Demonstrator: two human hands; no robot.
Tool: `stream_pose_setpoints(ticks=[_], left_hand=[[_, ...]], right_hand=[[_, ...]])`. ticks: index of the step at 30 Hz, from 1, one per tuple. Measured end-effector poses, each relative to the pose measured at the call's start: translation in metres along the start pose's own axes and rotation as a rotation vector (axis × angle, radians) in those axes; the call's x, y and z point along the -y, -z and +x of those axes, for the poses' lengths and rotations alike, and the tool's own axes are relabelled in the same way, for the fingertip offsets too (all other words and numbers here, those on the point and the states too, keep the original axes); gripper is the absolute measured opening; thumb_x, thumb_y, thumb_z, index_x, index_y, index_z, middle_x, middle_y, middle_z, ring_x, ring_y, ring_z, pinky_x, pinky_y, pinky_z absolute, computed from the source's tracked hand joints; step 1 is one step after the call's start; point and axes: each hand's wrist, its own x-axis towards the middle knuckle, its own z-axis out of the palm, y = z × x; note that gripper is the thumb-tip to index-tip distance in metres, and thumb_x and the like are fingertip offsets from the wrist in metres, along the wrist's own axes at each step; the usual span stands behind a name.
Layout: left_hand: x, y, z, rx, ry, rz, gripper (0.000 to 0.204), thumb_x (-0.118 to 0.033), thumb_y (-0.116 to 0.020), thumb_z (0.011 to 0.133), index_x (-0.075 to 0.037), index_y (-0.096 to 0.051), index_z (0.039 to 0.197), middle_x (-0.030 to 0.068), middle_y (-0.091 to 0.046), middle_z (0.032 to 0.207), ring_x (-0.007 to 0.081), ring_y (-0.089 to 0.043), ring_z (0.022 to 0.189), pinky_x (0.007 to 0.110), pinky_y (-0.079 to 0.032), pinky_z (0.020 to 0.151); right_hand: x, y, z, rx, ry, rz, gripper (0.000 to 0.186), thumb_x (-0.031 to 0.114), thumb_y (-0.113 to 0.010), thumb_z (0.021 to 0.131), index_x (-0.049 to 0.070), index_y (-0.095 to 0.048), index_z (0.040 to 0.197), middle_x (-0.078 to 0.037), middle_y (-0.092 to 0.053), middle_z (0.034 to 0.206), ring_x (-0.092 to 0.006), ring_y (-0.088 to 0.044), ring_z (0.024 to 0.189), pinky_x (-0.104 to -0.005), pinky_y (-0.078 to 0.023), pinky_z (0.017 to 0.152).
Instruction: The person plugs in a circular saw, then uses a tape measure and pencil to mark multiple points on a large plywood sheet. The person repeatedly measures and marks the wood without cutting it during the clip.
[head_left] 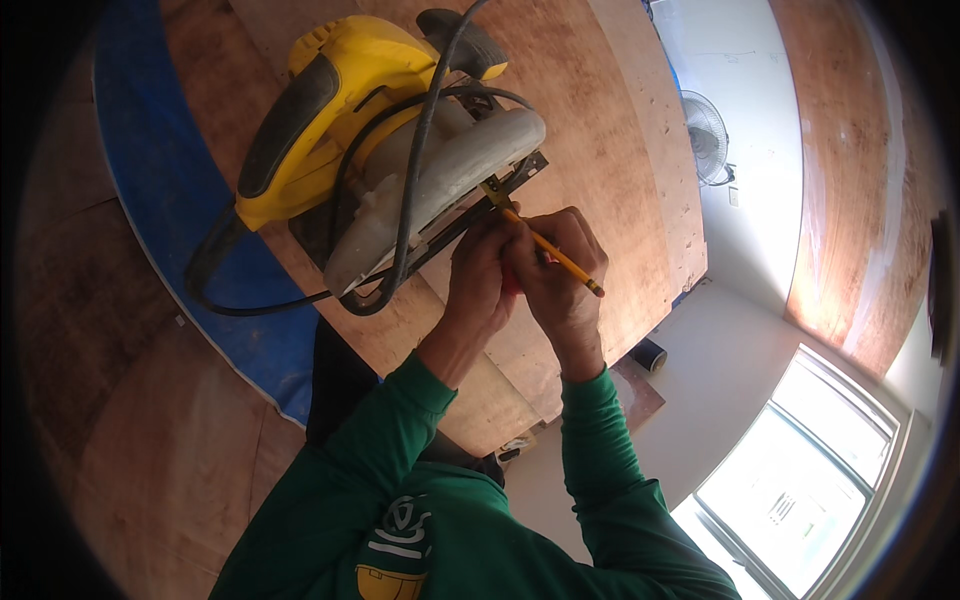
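Yellow pencil (553,253) pinched in right hand (560,275), tip up-left toward circular saw (390,150); left hand (480,280) curled alongside

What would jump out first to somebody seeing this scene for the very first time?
The big yellow circular saw lying on the plywood sheet, upper middle, with its black cord looping off to the left. Just below it, the left hand and right hand meet at the saw's base, the right holding a yellow pencil. Green sleeves fill the bottom.
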Motion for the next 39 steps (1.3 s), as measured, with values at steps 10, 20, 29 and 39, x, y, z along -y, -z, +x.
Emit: stream_pose_setpoints(ticks=[10, 20, 29, 39], left_hand=[[0.0, 0.002, 0.0, 0.025, -0.009, 0.002, 0.024, -0.009, -0.064, 0.112, -0.001, -0.066, 0.134, 0.0077, -0.069, 0.123, 0.0128, -0.07, 0.11, 0.028, -0.062, 0.096], [-0.002, -0.001, -0.001, 0.032, 0.01, -0.001, 0.021, -0.011, -0.063, 0.113, 0.0, -0.066, 0.131, 0.009, -0.07, 0.118, 0.0157, -0.073, 0.105, 0.031, -0.064, 0.092], [-0.002, -0.006, -0.001, 0.038, 0.052, 0.007, 0.016, -0.022, -0.063, 0.116, -0.007, -0.064, 0.122, 0.0074, -0.07, 0.109, 0.0233, -0.076, 0.1, 0.05, -0.069, 0.085], [-0.004, -0.006, -0.001, 0.063, 0.088, 0.009, 0.021, -0.029, -0.067, 0.114, -0.009, -0.066, 0.123, 0.0057, -0.069, 0.107, 0.0234, -0.074, 0.105, 0.055, -0.066, 0.094]], right_hand=[[-0.001, 0.0, -0.001, -0.013, 0.008, -0.005, 0.014, 0.006, -0.083, 0.092, 0.003, -0.071, 0.096, -0.013, -0.068, 0.088, -0.0299, -0.071, 0.074, -0.0394, -0.057, 0.066], [-0.004, 0.004, -0.003, 0.002, -0.016, 0.045, 0.011, 0.004, -0.082, 0.094, 0.002, -0.072, 0.095, -0.011, -0.07, 0.088, -0.0247, -0.07, 0.073, -0.0369, -0.056, 0.066], [-0.012, 0.054, -0.042, -0.322, -0.187, 0.299, 0.003, 0.002, -0.063, 0.107, 0.0, -0.066, 0.106, -0.006, -0.068, 0.092, -0.0119, -0.061, 0.083, -0.0272, -0.051, 0.077], [-0.027, 0.098, -0.115, -0.426, -0.522, 0.285, 0.031, 0.017, -0.056, 0.112, -0.005, -0.064, 0.133, -0.017, -0.074, 0.111, -0.019, -0.071, 0.092, -0.0321, -0.06, 0.084]])
